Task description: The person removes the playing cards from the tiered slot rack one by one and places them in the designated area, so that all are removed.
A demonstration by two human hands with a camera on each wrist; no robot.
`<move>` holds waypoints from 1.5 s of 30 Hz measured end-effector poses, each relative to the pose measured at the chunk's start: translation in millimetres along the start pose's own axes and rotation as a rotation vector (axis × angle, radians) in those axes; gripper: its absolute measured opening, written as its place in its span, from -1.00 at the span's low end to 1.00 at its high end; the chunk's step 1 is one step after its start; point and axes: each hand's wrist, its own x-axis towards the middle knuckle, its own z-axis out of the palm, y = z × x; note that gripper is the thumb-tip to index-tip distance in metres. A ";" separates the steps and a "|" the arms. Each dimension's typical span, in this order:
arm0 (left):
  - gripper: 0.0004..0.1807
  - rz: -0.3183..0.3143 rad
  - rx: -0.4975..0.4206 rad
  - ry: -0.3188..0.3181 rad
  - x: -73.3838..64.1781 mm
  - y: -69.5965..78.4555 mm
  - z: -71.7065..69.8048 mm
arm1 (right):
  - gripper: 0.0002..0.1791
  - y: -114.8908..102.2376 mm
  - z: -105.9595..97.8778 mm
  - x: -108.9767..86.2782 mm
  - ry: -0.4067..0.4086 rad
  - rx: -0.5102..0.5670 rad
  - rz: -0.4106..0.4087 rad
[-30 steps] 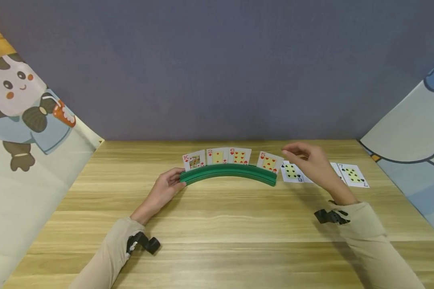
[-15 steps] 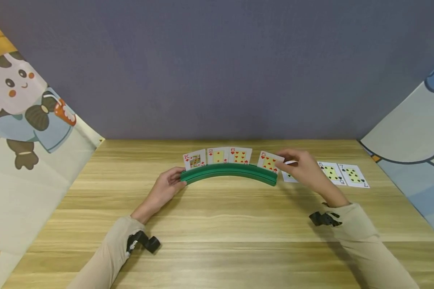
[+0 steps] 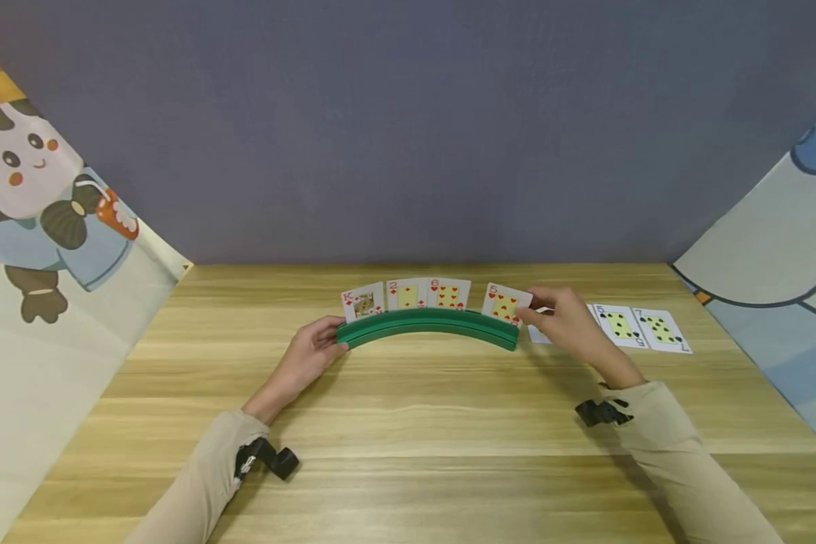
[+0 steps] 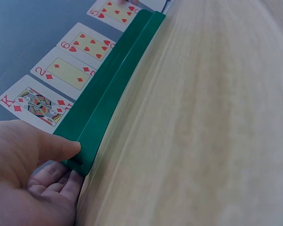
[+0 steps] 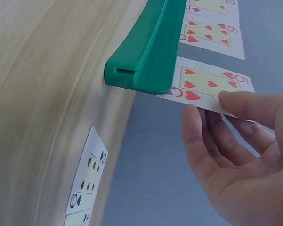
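A curved green card holder [image 3: 428, 320] stands on the table with several playing cards upright in it. From the left come the king of diamonds [image 3: 363, 304], the two of diamonds [image 3: 407, 294] and the six of hearts [image 3: 448, 294]. After a gap, the five of hearts [image 3: 505, 304] leans at the holder's right end. My left hand [image 3: 306, 353] grips the holder's left end, thumb [image 4: 61, 147] on its front face. With thumb and fingers, my right hand [image 5: 240, 146] pinches the right edge of the five of hearts, whose lower edge is at the holder.
Black-suited cards lie face up in a row on the table at the right, among them the five of spades [image 3: 617, 326] and the seven of spades [image 3: 662, 330]. My right hand partly covers this row. A grey-blue wall [image 3: 408, 136] rises behind the table.
My right hand has moved left and down from above the black cards and taken hold of the five of hearts' right edge. The left hand and the holder have stayed in place.
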 end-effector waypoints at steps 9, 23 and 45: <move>-0.51 -0.004 -0.016 -0.001 0.8 -2.1 -0.7 | -0.82 -11.0 -8.8 -4.7 0.092 -0.047 0.005; -0.52 -0.014 -0.022 0.002 -0.7 -2.1 -0.3 | -0.81 -14.3 -25.5 -33.8 0.157 -0.039 -0.024; -0.52 -0.015 -0.025 0.010 0.6 -3.2 -0.7 | -0.57 11.7 -36.1 -50.3 0.032 0.163 0.210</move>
